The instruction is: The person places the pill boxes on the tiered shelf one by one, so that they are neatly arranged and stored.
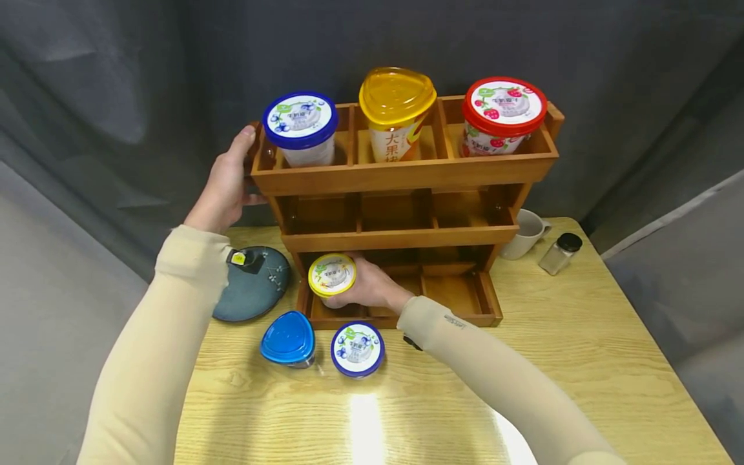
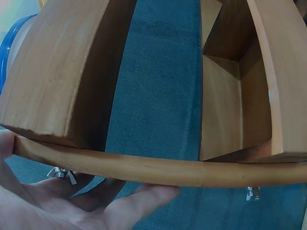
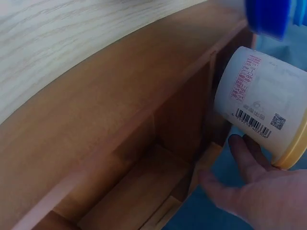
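Note:
My right hand (image 1: 372, 284) holds a white tub with a yellow lid (image 1: 332, 276) by its side. It is over the left compartment of the bottom tier of a three-tier wooden rack (image 1: 407, 177). In the right wrist view the tub's barcode side (image 3: 254, 105) shows, with fingertips (image 3: 242, 151) against it. My left hand (image 1: 223, 184) grips the rack's left side at the top; the left wrist view has the wooden side rail (image 2: 144, 170) between thumb and fingers. On the table before the rack stand a blue-lidded cup (image 1: 288, 339) and a blueberry tub (image 1: 357, 349).
On the top tier stand a blueberry tub (image 1: 300, 123), an orange-lidded cup (image 1: 397, 106) and a red-lidded strawberry tub (image 1: 504, 106). Left of the rack lies a dark blue plate (image 1: 247, 294). A white mug (image 1: 521, 236) and a black-capped jar (image 1: 560, 254) stand to its right.

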A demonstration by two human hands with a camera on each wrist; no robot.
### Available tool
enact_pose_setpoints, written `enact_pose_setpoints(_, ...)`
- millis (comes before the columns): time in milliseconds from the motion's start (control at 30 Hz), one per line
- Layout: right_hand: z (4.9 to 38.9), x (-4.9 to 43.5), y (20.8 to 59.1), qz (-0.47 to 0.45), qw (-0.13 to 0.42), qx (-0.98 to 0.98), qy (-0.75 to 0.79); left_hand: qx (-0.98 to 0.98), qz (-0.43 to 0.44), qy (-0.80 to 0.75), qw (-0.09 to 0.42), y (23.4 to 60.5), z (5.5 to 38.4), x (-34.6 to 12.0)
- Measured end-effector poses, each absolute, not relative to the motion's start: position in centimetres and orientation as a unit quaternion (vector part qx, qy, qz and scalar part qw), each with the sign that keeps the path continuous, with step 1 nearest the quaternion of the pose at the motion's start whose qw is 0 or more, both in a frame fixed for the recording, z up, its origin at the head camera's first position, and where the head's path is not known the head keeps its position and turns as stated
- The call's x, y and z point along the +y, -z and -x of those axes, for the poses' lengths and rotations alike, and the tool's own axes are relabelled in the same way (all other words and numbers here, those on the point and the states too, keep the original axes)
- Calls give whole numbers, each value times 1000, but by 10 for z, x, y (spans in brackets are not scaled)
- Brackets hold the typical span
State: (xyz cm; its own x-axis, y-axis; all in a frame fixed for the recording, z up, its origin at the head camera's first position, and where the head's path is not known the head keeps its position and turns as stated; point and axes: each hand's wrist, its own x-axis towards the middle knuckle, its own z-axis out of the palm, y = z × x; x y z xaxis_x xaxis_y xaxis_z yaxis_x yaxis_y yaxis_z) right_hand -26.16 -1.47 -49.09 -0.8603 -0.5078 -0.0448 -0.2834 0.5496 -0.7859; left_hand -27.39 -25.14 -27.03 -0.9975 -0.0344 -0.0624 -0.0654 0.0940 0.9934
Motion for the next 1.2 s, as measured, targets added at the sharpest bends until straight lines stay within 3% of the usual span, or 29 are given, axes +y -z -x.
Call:
enact_pose_setpoints(733,262,-28,514,190,129,929,291,744,40,-667,10,270,275,-252)
enact_pose_setpoints(1200,261,-29,519,176,132,932,289,744,44,-667,7,270,275,-251)
